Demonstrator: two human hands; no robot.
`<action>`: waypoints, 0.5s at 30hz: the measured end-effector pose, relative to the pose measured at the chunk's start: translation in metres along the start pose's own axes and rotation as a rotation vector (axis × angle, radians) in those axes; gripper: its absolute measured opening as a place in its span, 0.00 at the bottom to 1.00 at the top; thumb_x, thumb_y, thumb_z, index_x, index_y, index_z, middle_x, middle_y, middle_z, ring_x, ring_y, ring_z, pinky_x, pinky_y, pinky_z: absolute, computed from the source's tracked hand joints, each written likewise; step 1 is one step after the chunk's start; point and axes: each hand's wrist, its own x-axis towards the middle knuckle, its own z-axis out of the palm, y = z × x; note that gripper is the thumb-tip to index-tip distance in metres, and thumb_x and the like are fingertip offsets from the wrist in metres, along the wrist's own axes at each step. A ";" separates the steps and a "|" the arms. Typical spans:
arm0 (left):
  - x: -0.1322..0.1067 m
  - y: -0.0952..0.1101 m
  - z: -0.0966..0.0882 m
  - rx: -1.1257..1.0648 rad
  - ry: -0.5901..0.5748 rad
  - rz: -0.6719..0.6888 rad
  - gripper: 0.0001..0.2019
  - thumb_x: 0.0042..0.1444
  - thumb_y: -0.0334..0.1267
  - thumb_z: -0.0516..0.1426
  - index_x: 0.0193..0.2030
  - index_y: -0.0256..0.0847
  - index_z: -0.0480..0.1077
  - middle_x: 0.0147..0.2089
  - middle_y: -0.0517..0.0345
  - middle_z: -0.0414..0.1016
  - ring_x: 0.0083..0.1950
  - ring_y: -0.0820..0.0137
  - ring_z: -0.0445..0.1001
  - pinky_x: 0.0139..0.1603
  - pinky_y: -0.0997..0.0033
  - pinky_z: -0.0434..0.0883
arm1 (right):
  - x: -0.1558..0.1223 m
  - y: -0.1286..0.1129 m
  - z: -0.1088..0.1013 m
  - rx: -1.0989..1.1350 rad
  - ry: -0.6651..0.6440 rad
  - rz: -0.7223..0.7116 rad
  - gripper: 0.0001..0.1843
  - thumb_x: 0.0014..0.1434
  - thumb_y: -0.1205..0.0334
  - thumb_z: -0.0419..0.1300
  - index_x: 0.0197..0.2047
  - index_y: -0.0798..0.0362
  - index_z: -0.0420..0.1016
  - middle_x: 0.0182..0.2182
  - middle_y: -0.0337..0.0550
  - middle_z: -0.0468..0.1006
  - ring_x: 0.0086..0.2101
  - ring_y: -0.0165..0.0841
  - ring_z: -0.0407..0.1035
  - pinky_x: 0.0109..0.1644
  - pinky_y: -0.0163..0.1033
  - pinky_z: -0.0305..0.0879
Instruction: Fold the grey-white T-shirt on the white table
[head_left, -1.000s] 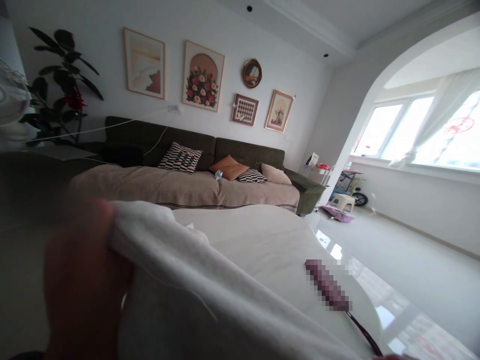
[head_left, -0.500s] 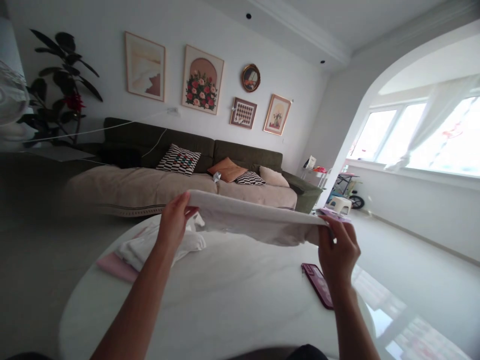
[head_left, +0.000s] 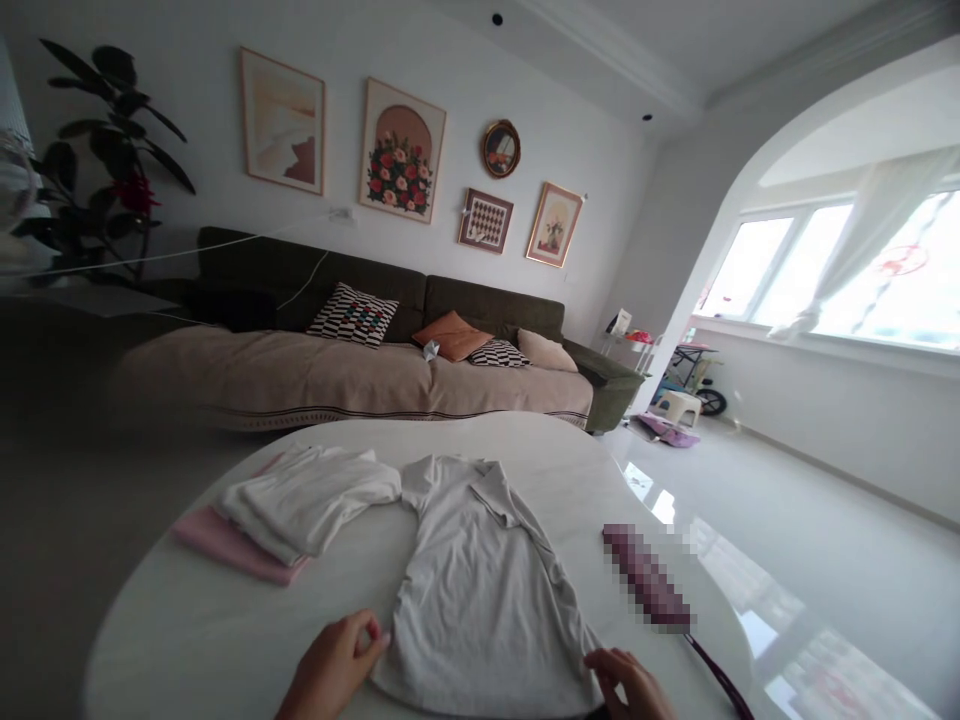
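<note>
On the white tabletop (head_left: 187,640) a grey shirt (head_left: 480,590) lies spread flat, collar pointing away from the person, not yet folded. The left hand (head_left: 330,670) pinches the near left corner of its hem with fingers closed on the cloth; the right hand (head_left: 626,685) grips the near right corner the same way. Beside the shirt, to the left, a pile of folded white clothes (head_left: 307,500) rests on a pink garment (head_left: 225,545), so some folding appears done while this piece remains.
</note>
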 end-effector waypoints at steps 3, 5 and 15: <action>0.030 0.040 -0.008 0.120 0.135 0.194 0.12 0.56 0.37 0.46 0.35 0.41 0.70 0.32 0.56 0.75 0.35 0.68 0.73 0.38 0.71 0.67 | 0.029 -0.035 -0.005 0.002 -0.023 0.001 0.12 0.56 0.63 0.46 0.31 0.52 0.70 0.28 0.43 0.74 0.31 0.33 0.68 0.38 0.36 0.63; 0.052 0.061 0.004 0.158 0.120 0.321 0.15 0.58 0.36 0.45 0.46 0.40 0.70 0.48 0.51 0.72 0.51 0.67 0.69 0.51 0.68 0.64 | 0.051 -0.064 0.003 0.012 -0.038 -0.030 0.12 0.57 0.64 0.45 0.31 0.52 0.69 0.28 0.42 0.73 0.31 0.32 0.68 0.37 0.35 0.63; 0.075 0.036 0.064 0.327 -0.069 0.374 0.28 0.57 0.58 0.43 0.63 0.57 0.48 0.68 0.58 0.43 0.68 0.54 0.37 0.63 0.44 0.43 | 0.151 -0.060 0.055 -0.127 -0.073 -0.024 0.18 0.58 0.63 0.50 0.50 0.52 0.70 0.59 0.50 0.58 0.59 0.40 0.50 0.58 0.44 0.51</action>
